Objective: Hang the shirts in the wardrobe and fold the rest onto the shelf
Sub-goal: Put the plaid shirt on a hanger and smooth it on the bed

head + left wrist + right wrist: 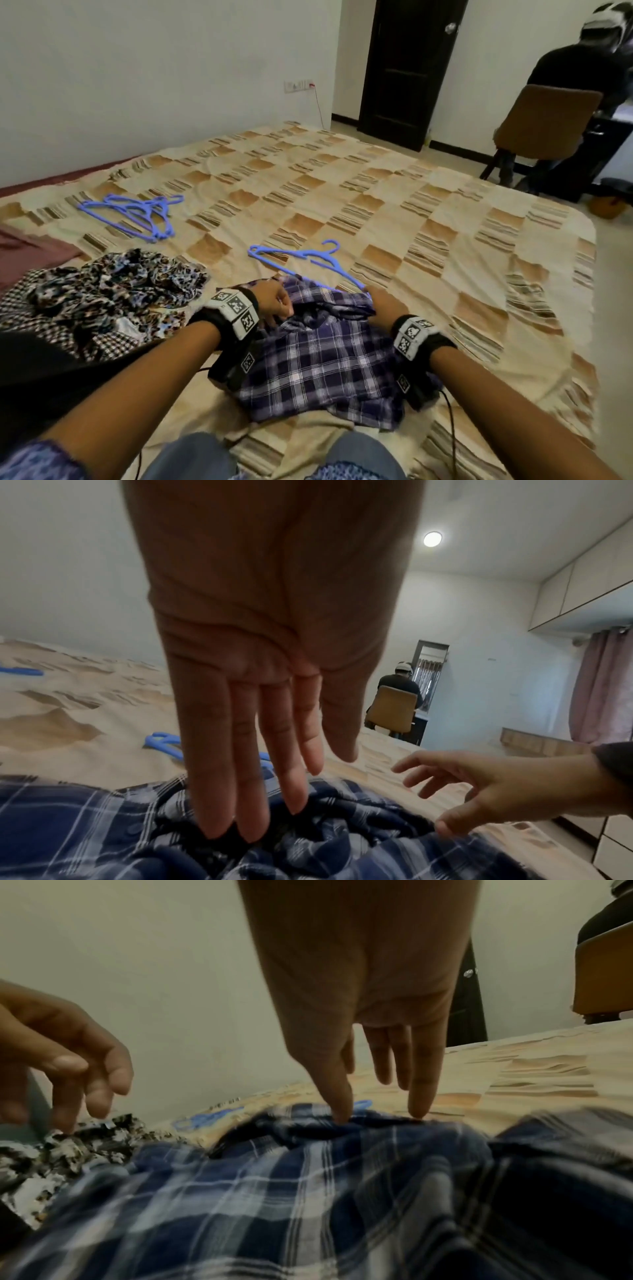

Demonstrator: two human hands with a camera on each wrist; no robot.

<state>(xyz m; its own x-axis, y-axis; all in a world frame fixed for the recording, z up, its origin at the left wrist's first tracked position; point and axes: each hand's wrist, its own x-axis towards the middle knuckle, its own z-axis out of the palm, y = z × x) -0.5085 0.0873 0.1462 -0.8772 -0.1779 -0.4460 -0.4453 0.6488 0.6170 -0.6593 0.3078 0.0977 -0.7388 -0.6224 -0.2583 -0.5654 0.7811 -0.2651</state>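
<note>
A blue and white plaid shirt (325,363) lies crumpled on the bed in front of me. My left hand (277,305) rests on its far left part; in the left wrist view its straight fingers (253,791) touch the dark folds of the shirt (85,821). My right hand (383,305) is at the shirt's far right edge, and in the right wrist view its extended fingertips (342,1112) touch the shirt (274,1191) at its rim. A blue plastic hanger (298,255) lies just beyond both hands, one end over the shirt. Neither hand holds anything.
Several more blue hangers (137,214) lie at the far left of the bed. A heap of patterned clothes (113,284) sits to the left of the shirt. The bedspread (428,240) stretches wide to the right. Beyond it a person sits on a brown chair (548,123) near a dark door (411,68).
</note>
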